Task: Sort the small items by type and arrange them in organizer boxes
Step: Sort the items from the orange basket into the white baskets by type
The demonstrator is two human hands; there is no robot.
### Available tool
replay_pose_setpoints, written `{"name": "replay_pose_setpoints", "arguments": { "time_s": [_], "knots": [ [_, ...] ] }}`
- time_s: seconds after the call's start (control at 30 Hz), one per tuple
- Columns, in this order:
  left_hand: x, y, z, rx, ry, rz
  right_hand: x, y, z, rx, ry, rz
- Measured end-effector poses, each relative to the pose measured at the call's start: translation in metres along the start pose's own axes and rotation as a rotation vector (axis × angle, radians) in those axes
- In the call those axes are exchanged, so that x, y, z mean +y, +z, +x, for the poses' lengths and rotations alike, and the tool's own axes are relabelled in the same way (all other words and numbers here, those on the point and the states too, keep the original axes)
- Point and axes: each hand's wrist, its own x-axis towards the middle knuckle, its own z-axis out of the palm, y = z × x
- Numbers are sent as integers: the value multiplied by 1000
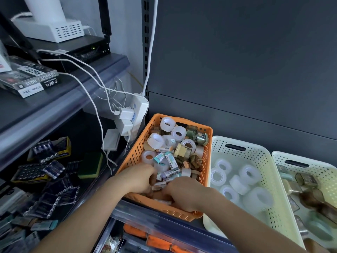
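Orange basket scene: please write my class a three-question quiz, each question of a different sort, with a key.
1. True or false: both the left hand and the right hand reach into the orange basket.
2. The pale basket right beside it holds: A batteries, B clear tape rolls, C chargers?
3. Fill in: the sponge left of the orange basket is green and ____.
Key: 1 true; 2 B; 3 yellow.
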Motion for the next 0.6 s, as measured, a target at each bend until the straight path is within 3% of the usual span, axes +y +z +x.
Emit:
{"name": "replay_pose_setpoints", "arguments": {
  "time_s": [0.23, 0.3, 0.43, 0.6],
  "knots": [
    [-7, 5, 3, 4, -26, 3, 9, -21, -11, 96, 86, 131],
    [-7, 0, 2, 22, 4, -37, 17, -29, -17, 57, 114, 110],
    [-7, -7, 0, 73, 41, -104, 13, -32, -23, -119, 114, -96],
    [-7, -6, -1, 84, 55, -111, -9, -26, -12, -221, 102, -396]
  ]
}}
